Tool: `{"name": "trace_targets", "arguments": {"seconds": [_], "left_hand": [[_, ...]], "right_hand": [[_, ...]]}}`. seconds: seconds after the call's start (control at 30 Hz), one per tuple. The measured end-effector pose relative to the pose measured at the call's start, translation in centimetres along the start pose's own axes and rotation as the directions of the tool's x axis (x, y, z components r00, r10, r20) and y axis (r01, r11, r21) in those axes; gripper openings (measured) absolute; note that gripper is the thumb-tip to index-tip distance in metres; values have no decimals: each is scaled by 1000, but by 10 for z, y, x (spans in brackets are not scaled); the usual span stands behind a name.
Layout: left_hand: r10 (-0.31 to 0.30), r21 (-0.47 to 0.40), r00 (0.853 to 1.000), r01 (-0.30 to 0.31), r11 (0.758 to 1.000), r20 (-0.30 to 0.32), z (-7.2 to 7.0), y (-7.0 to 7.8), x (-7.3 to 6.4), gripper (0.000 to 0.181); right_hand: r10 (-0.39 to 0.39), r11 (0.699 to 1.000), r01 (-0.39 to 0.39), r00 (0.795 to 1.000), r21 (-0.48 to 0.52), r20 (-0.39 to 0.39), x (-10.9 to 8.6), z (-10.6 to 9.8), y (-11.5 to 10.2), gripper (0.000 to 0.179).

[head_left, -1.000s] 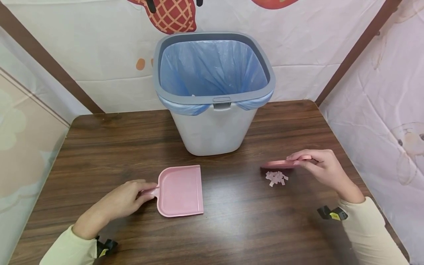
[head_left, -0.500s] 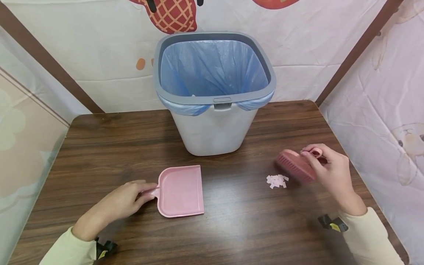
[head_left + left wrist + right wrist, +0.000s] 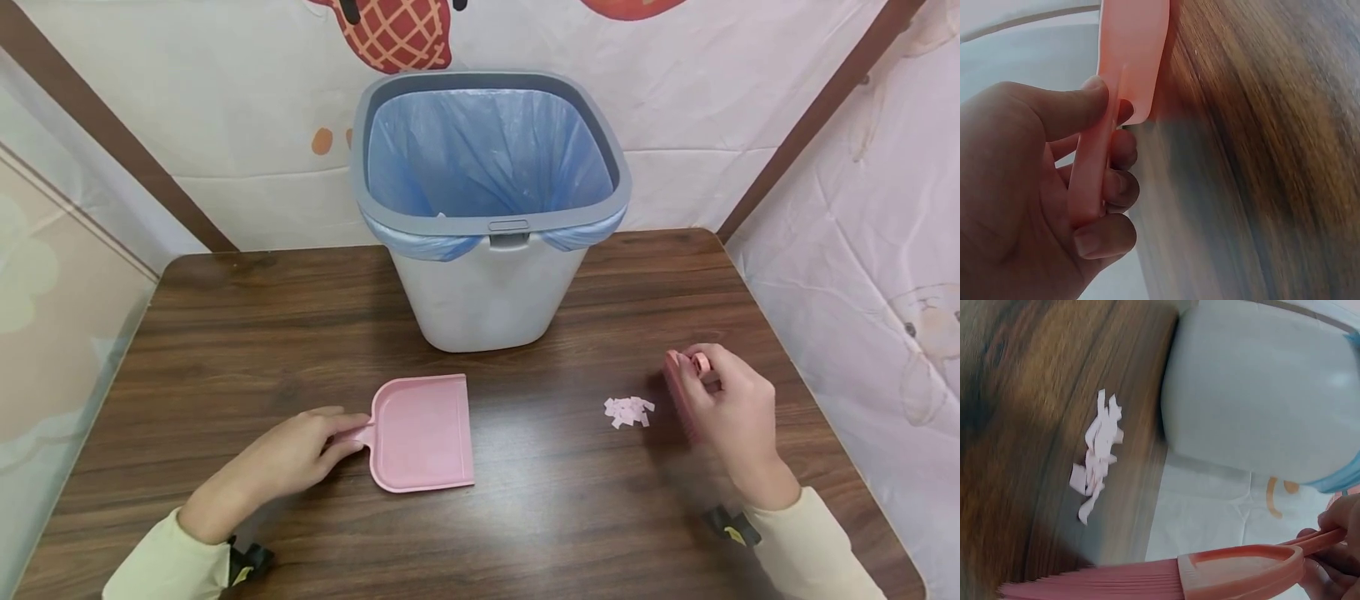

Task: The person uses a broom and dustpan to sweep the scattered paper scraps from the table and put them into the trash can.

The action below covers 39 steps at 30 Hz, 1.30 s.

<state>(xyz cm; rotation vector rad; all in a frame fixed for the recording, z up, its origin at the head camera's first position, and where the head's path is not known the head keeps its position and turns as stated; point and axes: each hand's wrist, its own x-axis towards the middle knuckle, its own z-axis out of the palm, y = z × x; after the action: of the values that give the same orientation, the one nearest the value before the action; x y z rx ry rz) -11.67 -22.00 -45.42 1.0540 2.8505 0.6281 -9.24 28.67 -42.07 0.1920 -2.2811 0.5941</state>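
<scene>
My left hand (image 3: pixel 296 454) grips the handle of a pink dustpan (image 3: pixel 422 433) that lies on the table, its straight edge facing right. In the left wrist view, thumb and fingers wrap round the pink handle (image 3: pixel 1092 169). On the right, my right hand (image 3: pixel 738 417) holds a pink brush (image 3: pixel 682 396) by its looped handle. A small heap of pale pink paper scraps (image 3: pixel 628 411) lies just left of the brush, apart from it. The right wrist view shows the brush's bristles (image 3: pixel 1104 582) beside the scraps (image 3: pixel 1100 450).
A grey-white bin (image 3: pixel 491 296) lined with a blue bag (image 3: pixel 487 150) stands at the back middle of the dark wooden table (image 3: pixel 540 533). Printed cloth (image 3: pixel 247 125) hangs behind and at both sides. Each wrist wears a small black device.
My right hand has turned the brush and carried it from behind the paper scraps round to their right side. The dustpan has shifted slightly right in the view.
</scene>
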Motion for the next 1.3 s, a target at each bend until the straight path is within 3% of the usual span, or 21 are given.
{"name": "trace_targets", "arguments": {"seconds": [0.3, 0.47, 1.3], "left_hand": [[-34, 95, 999, 32, 995, 25, -5, 16, 7, 26], [-45, 117, 998, 40, 992, 38, -6, 22, 12, 26], [9, 110, 1000, -10, 994, 15, 2, 30, 20, 22]], "right_hand": [[-7, 1000, 6, 997, 16, 78, -7, 7, -17, 3], [12, 999, -15, 998, 45, 62, -9, 10, -25, 6], [12, 980, -28, 997, 196, 82, -7, 29, -56, 9]]}}
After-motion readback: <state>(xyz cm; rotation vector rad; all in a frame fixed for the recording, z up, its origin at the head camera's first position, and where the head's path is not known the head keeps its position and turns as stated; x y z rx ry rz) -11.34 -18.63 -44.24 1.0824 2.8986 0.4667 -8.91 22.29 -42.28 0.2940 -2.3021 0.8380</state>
